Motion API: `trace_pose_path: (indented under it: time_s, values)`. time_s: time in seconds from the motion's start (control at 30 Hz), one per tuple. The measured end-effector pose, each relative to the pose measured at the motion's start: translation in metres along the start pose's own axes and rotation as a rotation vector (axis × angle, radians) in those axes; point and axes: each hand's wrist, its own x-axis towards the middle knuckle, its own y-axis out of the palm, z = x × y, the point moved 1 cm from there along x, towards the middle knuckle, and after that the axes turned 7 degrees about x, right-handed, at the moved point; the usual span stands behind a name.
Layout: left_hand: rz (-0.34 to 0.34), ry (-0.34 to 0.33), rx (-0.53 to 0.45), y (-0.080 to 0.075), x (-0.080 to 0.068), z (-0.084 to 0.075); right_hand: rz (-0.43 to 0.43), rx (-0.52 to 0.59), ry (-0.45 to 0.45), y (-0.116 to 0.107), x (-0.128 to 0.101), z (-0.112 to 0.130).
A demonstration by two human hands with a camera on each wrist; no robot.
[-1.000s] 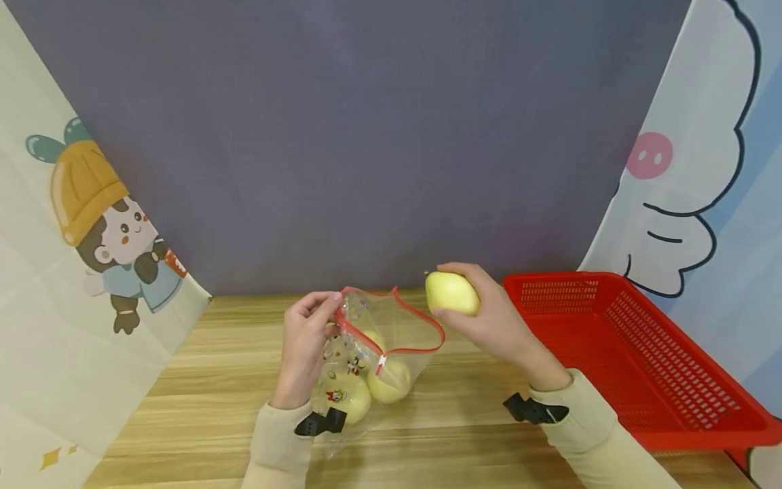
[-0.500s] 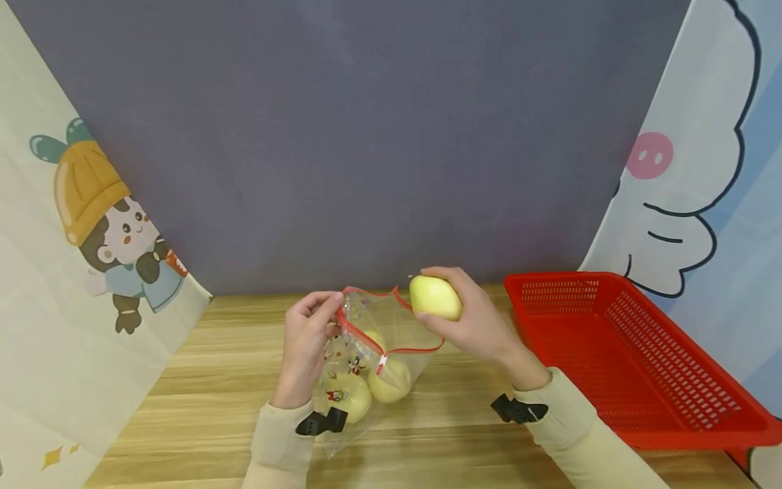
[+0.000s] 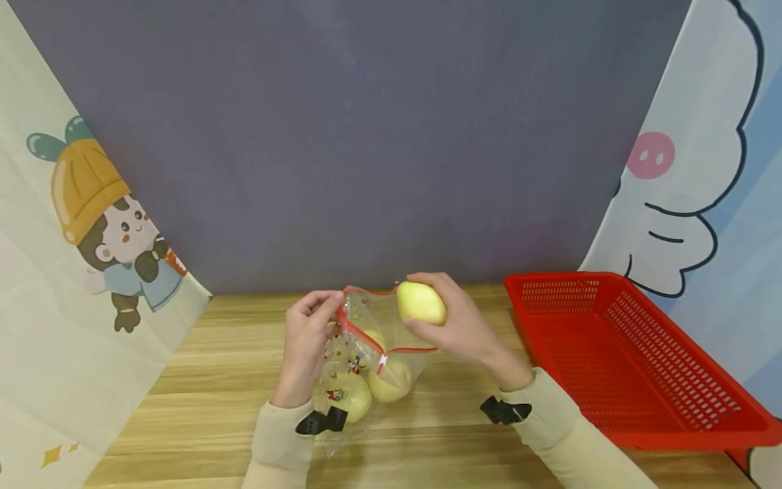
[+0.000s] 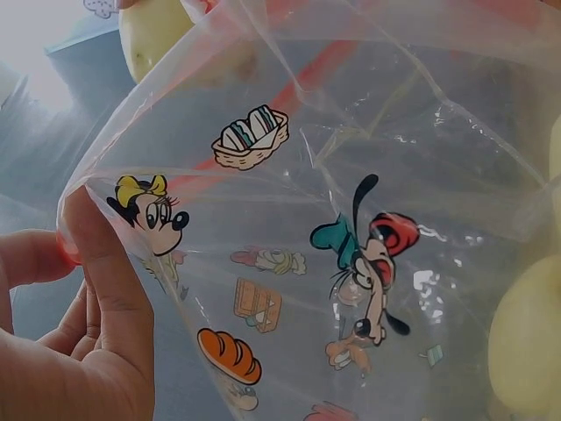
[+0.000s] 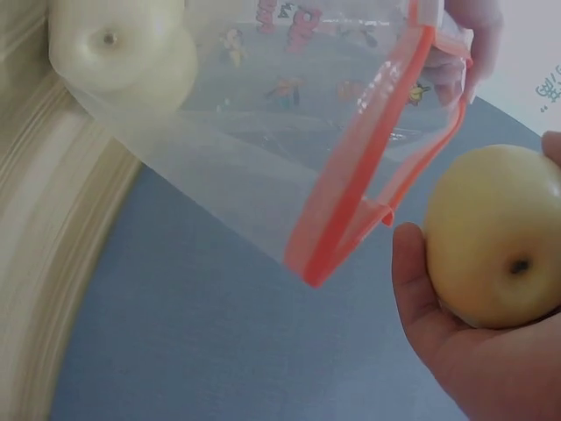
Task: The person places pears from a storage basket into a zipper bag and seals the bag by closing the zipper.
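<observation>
Pear [image 3: 421, 303] in the right hand [image 3: 457, 327], fingers and thumb curled round it. Pale yellow-green, rounded, smooth skin; the right wrist view shows a dark spot in a shallow dimple at one end. Sits by the right side of the bag [image 4: 289, 202] mouth, apart from the red rim [image 5: 355, 158] in the right wrist view. Left hand [image 3: 308, 333] pinches the rim at its left side, thumb and fingers together on the film. Bag: clear plastic, mouth open, white slider [image 3: 382, 360] on the red zip. More pears [image 3: 389, 380] inside, same pale yellow. Prints: cartoon mouse [image 4: 153, 215] with yellow bow, long-eared cartoon dog, bread loaf [image 4: 230, 355], basket of sandwiches [image 4: 252, 139]. Red lettering [image 5: 303, 29] on bag, blurred and upside down, can't read it. Green scribble [image 5: 550, 88] at right wrist view's edge, also illegible.
</observation>
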Motion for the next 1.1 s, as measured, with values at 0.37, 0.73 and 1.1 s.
trace_pose_path:
  time_s: [0.37,0.73,1.1]
  values:
    - [-0.006,-0.006,0.007,0.001,0.0,0.0,0.052,0.027,-0.006,0.013,0.0,-0.003]
    - [-0.012,-0.003,0.007,0.001,0.0,0.0,0.122,0.03,0.002,0.024,0.001,-0.005]
    - [-0.01,-0.017,0.029,0.002,0.0,-0.002,0.172,0.022,0.048,0.03,0.003,-0.005]
